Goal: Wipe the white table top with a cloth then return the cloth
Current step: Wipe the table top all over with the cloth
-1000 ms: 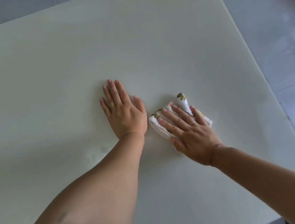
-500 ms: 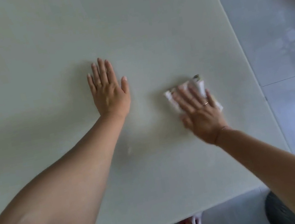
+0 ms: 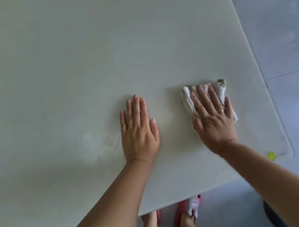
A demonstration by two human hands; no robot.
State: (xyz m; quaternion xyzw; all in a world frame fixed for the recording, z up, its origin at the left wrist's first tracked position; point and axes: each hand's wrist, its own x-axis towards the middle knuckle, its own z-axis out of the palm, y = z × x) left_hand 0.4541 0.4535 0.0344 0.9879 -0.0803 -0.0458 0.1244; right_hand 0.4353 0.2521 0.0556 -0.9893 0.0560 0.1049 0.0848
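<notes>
Cloth (image 3: 207,101) has slid rightward since a second ago, away from left hand (image 3: 138,131), now near the white table top's (image 3: 74,56) right edge. Right hand (image 3: 213,118) presses flat on it, fingers slightly spread. Left hand flat, fingers together, on bare surface. Yellow sticker (image 3: 271,156) at near corner.

The right hand (image 3: 214,119) now presses the cloth (image 3: 188,100) nearer the table's (image 3: 74,56) right edge, farther from the left hand (image 3: 138,133); slippered feet (image 3: 187,220) show below the near edge.
</notes>
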